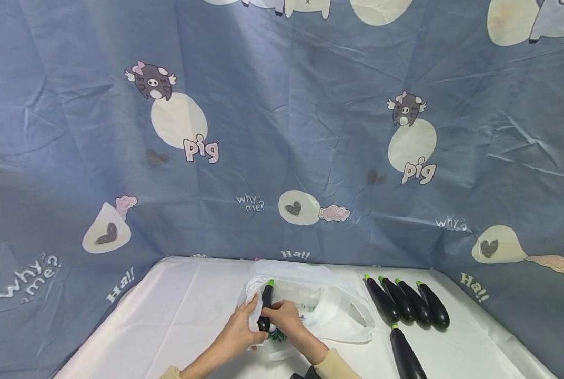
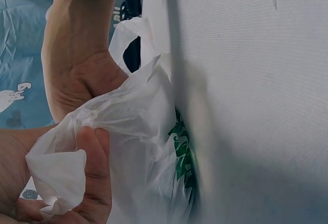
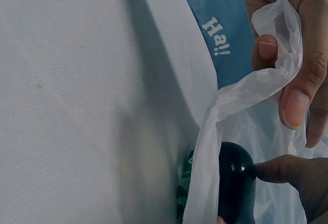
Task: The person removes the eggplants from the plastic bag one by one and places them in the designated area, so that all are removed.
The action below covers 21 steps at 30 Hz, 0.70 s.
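Observation:
A white plastic bag (image 1: 343, 316) with green print lies with its mouth open on the table. My left hand (image 1: 237, 329) pinches the bag's edge between thumb and fingers; folded plastic sticks out past the left fingers (image 2: 97, 172) in the left wrist view. Inside the bag mouth, a dark eggplant (image 1: 267, 297) with a bright green stem stands nearly lengthwise. My right hand (image 1: 286, 318) reaches into the opening and grips it, the thumb against the rounded end of the eggplant (image 3: 237, 183) and a fingertip showing on its other side.
Several eggplants (image 1: 419, 305) lie side by side right of the bag, stems pointing away. Another eggplant (image 1: 405, 355) lies nearer the front, its stem close to theirs. A white cloth covers the table (image 1: 168, 316); a blue printed curtain (image 1: 282, 131) hangs behind.

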Available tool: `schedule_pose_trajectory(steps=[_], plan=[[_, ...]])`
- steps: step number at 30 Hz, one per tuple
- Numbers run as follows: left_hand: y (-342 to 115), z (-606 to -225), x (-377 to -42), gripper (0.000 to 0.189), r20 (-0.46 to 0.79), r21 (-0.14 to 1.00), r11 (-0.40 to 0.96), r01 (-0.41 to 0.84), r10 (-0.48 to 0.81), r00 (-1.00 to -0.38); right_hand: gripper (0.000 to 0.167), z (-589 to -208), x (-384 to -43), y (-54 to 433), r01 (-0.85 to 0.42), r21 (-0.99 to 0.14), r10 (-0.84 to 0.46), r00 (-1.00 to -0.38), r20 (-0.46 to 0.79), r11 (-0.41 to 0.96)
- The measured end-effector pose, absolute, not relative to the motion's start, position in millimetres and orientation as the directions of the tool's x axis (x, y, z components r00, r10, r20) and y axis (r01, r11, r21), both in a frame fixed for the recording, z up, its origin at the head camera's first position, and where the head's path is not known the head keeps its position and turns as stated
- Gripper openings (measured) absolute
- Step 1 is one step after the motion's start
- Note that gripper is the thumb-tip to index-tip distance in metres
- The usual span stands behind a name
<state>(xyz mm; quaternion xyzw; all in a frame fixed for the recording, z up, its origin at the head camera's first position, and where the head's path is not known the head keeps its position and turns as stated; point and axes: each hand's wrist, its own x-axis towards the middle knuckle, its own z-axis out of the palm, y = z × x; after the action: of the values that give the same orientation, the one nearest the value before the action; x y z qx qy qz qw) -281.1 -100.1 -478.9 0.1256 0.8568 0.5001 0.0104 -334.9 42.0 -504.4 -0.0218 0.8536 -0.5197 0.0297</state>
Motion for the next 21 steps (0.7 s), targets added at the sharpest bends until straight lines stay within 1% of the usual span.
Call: schedule_pose_trajectory(steps=[6, 12, 16, 21], plan=[[-100.3, -480.1, -282.6, 0.094, 0.095, 0.861, 0.47, 0.193, 0.224, -0.97, 0.038, -504.9, -336.2, 41.2, -0.024, -0.88, -0.083, -0.996, -0.018, 0.474], [-100.3, -479.1, -283.0, 0.094, 0.102, 0.855, 0.479, 0.198, 0.219, -0.97, 0.039, -505.4, -337.3, 42.7, -0.024, -0.895, -0.089, -0.996, -0.018, 0.446], [-100.1, -479.4, -282.9, 0.094, 0.103, 0.856, 0.478, 0.198, 0.218, -0.97, 0.04, -506.3, -339.5, 46.7, 0.005, -0.91, -0.1, -0.994, -0.051, 0.415], [-99.5, -479.3, -281.9, 0.096, 0.076, 0.864, 0.474, 0.171, 0.213, -0.974, 0.04, -505.2, -341.8, 54.5, 0.079, -0.93, -0.127, -0.983, -0.132, 0.359]])
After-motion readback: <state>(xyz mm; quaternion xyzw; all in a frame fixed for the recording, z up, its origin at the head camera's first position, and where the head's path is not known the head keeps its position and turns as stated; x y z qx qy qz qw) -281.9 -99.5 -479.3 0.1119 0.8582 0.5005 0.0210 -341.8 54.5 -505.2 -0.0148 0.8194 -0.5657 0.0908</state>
